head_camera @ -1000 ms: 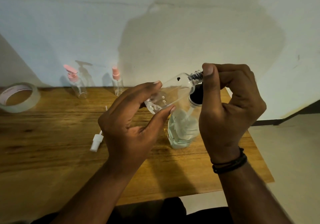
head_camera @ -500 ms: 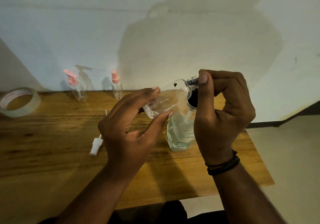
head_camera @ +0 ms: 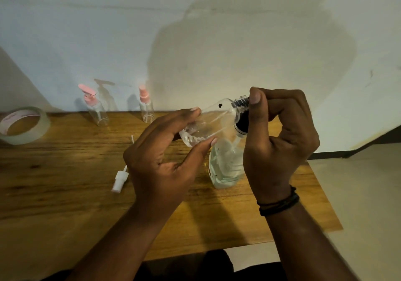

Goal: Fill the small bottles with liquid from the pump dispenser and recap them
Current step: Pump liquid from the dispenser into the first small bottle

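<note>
I note the wooden counter (head_camera: pixel 65 194) set against a pale wall (head_camera: pixel 195 31), carrying all items under inspection. My left hand (head_camera: pixel 165 163) is raised above the counter, its fingers and thumb curled round the base end of a clear small bottle (head_camera: pixel 208 124), which it holds tilted with the threaded neck pointing up and to the right. A little clear liquid lies pooled in the bottle's lower end. My right hand (head_camera: pixel 280 137) is closed over the head of the pump dispenser (head_camera: pixel 225 163), thumb upright against the small bottle's neck; the nozzle itself is hidden behind the fingers, so I cannot tell whether it sits inside the neck. The dispenser stands upright on the counter directly beneath both hands, partly filled with clear liquid, black collar visible just below the small bottle's mouth. A black wristband (head_camera: pixel 280 202) circles the right wrist. A roll of tape (head_camera: pixel 21 124) lies at the far left edge. Two capped bottles stand at the back near the wall: a pink pump bottle (head_camera: pixel 95 109) and, to its right, a pink spray bottle (head_camera: pixel 146 107). A loose white spray cap (head_camera: pixel 118 182) lies on its side on the counter, just left of the left hand.
</note>
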`<state>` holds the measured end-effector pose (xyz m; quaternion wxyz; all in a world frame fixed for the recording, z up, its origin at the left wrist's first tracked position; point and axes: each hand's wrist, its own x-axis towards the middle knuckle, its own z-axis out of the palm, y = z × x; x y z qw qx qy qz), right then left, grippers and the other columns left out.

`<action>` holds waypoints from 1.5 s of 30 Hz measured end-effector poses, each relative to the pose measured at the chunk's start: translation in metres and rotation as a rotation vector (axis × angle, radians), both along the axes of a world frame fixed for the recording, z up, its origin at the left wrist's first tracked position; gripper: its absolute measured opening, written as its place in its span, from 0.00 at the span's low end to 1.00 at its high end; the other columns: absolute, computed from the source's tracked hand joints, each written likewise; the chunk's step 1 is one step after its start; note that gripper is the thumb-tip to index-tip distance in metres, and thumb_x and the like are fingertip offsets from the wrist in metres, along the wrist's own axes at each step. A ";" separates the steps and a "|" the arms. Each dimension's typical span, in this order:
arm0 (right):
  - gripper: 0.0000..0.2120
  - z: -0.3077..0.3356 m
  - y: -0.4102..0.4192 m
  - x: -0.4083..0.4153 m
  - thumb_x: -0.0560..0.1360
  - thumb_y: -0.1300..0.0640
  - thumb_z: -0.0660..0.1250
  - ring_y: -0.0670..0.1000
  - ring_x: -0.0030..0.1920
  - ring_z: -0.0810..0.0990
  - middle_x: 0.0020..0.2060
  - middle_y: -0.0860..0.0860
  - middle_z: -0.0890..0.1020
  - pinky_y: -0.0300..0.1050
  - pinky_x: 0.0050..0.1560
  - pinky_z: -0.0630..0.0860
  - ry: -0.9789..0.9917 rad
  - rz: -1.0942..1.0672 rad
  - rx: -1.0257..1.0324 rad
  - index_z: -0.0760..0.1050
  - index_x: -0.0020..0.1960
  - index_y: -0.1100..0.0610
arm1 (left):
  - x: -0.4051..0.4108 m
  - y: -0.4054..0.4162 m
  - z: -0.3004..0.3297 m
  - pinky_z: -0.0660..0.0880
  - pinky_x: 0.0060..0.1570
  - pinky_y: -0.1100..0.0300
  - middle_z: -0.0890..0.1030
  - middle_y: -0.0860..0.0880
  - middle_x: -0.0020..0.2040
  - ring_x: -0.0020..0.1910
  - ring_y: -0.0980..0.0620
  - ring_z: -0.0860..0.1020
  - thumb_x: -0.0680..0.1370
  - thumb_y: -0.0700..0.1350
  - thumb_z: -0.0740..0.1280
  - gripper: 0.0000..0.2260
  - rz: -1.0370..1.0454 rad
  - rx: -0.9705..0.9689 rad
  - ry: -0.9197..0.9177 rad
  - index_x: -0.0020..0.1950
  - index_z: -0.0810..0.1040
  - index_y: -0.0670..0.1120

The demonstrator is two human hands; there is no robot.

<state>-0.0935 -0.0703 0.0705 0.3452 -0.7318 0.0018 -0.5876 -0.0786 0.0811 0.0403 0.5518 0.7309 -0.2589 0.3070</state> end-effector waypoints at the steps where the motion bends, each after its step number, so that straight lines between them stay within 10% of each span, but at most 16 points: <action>1: 0.09 0.000 0.000 0.000 0.80 0.65 0.69 0.58 0.38 0.80 0.41 0.48 0.81 0.61 0.38 0.74 0.003 0.001 0.002 0.76 0.44 0.54 | 0.000 0.000 0.000 0.84 0.54 0.50 0.84 0.47 0.58 0.58 0.51 0.84 0.75 0.43 0.80 0.19 0.003 0.006 -0.003 0.62 0.81 0.39; 45: 0.11 0.007 -0.003 -0.001 0.80 0.66 0.69 0.58 0.37 0.79 0.39 0.48 0.80 0.57 0.37 0.72 0.027 0.009 -0.011 0.78 0.40 0.58 | 0.000 -0.001 0.000 0.84 0.54 0.50 0.84 0.47 0.58 0.59 0.52 0.84 0.75 0.43 0.80 0.19 -0.008 -0.017 0.024 0.63 0.82 0.38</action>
